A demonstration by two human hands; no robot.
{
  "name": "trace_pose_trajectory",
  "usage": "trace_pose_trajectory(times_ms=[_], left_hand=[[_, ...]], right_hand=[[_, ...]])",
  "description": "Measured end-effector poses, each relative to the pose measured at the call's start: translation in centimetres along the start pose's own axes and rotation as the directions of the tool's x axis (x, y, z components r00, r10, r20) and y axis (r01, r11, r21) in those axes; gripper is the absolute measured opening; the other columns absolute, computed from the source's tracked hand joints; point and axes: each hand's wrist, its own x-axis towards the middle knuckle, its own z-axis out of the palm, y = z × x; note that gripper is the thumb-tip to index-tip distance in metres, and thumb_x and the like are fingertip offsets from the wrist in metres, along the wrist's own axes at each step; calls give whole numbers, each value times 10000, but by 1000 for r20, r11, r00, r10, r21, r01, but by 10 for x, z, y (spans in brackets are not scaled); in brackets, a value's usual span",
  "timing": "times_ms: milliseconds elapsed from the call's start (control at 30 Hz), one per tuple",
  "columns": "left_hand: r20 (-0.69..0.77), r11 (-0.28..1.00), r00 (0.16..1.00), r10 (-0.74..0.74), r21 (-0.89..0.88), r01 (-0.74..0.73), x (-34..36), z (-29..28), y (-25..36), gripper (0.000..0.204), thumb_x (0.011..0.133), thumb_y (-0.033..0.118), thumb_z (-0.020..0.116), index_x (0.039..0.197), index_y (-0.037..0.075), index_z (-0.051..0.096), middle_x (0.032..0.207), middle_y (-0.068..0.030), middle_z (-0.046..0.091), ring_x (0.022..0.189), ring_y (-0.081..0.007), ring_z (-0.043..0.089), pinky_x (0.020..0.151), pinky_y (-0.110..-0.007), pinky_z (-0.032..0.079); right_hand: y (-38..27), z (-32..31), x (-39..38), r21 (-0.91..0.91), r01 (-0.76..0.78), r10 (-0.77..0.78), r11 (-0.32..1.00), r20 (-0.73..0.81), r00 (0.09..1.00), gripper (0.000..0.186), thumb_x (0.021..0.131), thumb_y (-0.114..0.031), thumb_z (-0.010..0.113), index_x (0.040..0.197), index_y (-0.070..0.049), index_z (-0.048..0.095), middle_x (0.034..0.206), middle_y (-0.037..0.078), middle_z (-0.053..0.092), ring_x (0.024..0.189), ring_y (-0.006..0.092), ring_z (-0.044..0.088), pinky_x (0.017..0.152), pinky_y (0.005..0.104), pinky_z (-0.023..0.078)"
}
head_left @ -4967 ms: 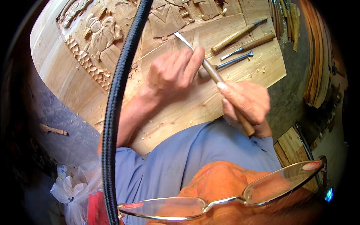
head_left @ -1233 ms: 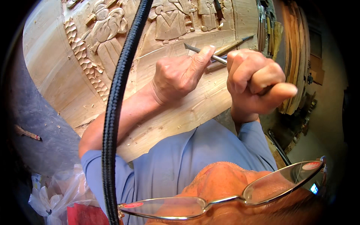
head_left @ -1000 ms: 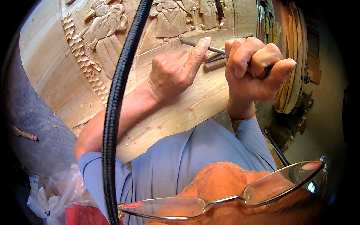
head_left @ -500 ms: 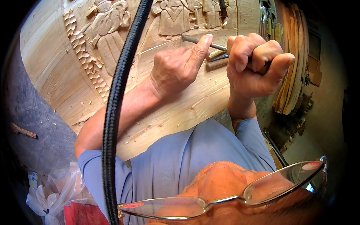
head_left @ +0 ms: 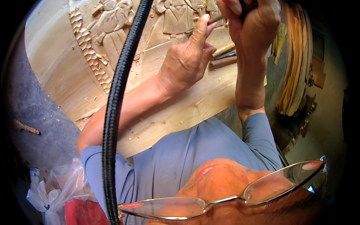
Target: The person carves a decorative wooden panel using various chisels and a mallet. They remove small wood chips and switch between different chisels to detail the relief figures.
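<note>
My left hand (head_left: 185, 60) is closed on the metal shaft of a chisel (head_left: 215, 18), its thumb along the shaft and its forearm crossing the pale wooden panel (head_left: 172, 108). My right hand (head_left: 251, 26) is raised at the top edge of the view, fingers curled on the chisel's handle, which they mostly hide. The chisel angles down-left toward the flat ground below a carved robed figure (head_left: 174, 17); its tip is partly hidden by my left thumb. Other chisels (head_left: 222, 63) lie on the panel just right of my left hand. More relief and a scalloped band (head_left: 90, 52) are at left.
A black braided cable (head_left: 116, 105) crosses the view vertically. Stacked boards (head_left: 294, 60) stand at the right. A clear plastic bag (head_left: 60, 183) and red material (head_left: 84, 210) are at lower left, and a wood stick (head_left: 26, 126) lies on the grey surface at left.
Both hands have moved up with the chisel in the last half second, the right one most. Five seconds ago my right hand held the handle lower, toward my body, with the blade pointing away.
</note>
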Motion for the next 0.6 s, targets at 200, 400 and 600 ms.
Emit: trace_pose_trajectory(times_ms=[200, 400, 600], left_hand=[[-53, 999, 998, 24, 30, -23, -9, 11, 0, 729, 966, 12, 718, 1600, -99, 374, 1236, -232, 762, 854, -272, 799, 672, -377, 635], [-82, 969, 970, 230, 114, -220, -12, 2, 19, 665, 928, -11, 739, 1529, -130, 480, 1113, -181, 776, 726, -186, 740, 602, -323, 593], [40, 986, 986, 163, 28, -164, -14, 12, 17, 601, 928, -7, 761, 1485, -74, 549, 1042, -146, 771, 760, -226, 764, 608, -338, 605]], right_hand=[[7, -42, -20, 108, 106, -139, 988, 366, 920, 539, 1197, -381, 373, 733, -107, 400, 593, 25, 368, 475, 118, 359, 470, 310, 229], [-18, -67, -37, 371, 41, -277, 928, 611, 742, 657, 1157, -605, 334, 705, -138, 430, 645, 30, 527, 470, 125, 388, 487, 307, 319], [-21, -91, -76, 47, 231, -221, 972, 517, 827, 624, 1129, -534, 523, 713, -80, 419, 649, 83, 591, 489, 164, 508, 447, 318, 398]])
